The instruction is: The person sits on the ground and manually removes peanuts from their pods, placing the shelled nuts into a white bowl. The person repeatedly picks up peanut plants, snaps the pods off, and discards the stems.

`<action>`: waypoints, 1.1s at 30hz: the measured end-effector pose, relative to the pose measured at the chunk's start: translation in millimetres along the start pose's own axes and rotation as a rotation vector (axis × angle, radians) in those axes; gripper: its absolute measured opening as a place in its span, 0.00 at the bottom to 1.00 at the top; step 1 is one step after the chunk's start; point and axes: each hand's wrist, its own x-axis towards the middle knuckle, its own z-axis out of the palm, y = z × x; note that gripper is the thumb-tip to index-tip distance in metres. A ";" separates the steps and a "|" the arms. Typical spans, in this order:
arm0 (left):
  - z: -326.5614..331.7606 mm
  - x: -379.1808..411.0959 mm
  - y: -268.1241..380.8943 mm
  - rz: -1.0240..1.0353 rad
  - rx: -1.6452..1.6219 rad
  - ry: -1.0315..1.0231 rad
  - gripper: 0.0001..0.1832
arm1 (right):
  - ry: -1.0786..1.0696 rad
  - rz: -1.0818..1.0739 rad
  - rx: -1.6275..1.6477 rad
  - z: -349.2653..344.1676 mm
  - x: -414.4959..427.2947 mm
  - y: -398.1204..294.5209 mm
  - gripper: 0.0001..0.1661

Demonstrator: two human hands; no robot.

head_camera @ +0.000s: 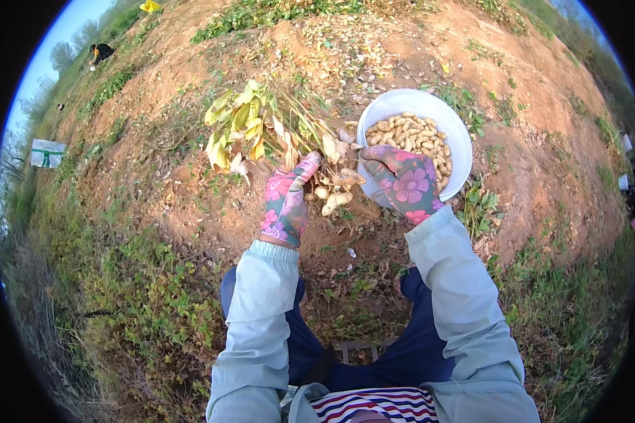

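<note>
In a floral work glove, my left hand (290, 198) grips the stems of a pulled peanut plant (254, 124). Its yellow-green leaves spread away from me, and a cluster of peanut pods (334, 195) hangs at its root end, right of my thumb. My right hand (402, 180), gloved alike, is over the near-left rim of a white plastic bucket (461, 153). Its fingers are curled together and point left towards the plant; whether they pinch anything cannot be made out. Loose unshelled peanuts (410, 132) cover the bucket's bottom, partly hidden by that hand.
Fallen leaves (349, 58) litter the sandy soil beyond. Low green weeds (153, 296) grow at my left. A slatted seat (357, 346) shows between my legs. Far left are a white sack (47, 153) and a person bending down (101, 53); a yellow item (150, 6) lies farther off.
</note>
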 end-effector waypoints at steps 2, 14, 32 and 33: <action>2.5 -1.9 3.6 -0.117 0.034 0.040 0.12 | -0.031 0.174 0.161 -6.2 0.0 -0.8 0.07; -19.9 12.2 6.1 -0.086 -0.230 0.237 0.15 | 0.183 0.010 -0.815 -52.3 -8.1 49.7 0.20; -25.9 17.0 -6.3 -0.135 -0.256 0.202 0.13 | -0.428 -0.662 1.948 -0.6 -70.6 -170.8 0.20; -24.2 18.7 -5.5 -0.136 -0.259 0.201 0.13 | -0.412 -0.687 2.017 1.1 -73.6 -176.5 0.22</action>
